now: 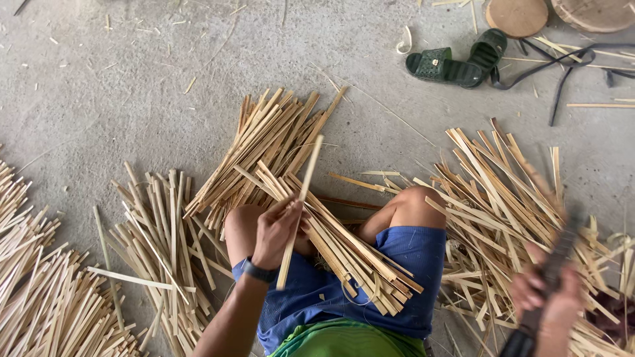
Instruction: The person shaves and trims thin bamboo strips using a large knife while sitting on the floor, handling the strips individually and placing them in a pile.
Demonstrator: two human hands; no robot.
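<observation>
On the grey concrete floor, my left hand pinches one pale split bamboo strip upright over my lap bundle. Right hand, blurred, fist round a dark-handled knife. Sorted stacks left, big loose heap right — approx half left, I reckon.

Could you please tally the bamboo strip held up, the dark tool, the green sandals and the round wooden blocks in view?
Bamboo strip held in the left hand: 1
Dark-handled tool, blurred, in the right hand: 1
Green sandals: 2
Round wooden blocks: 2
Total: 6
</observation>
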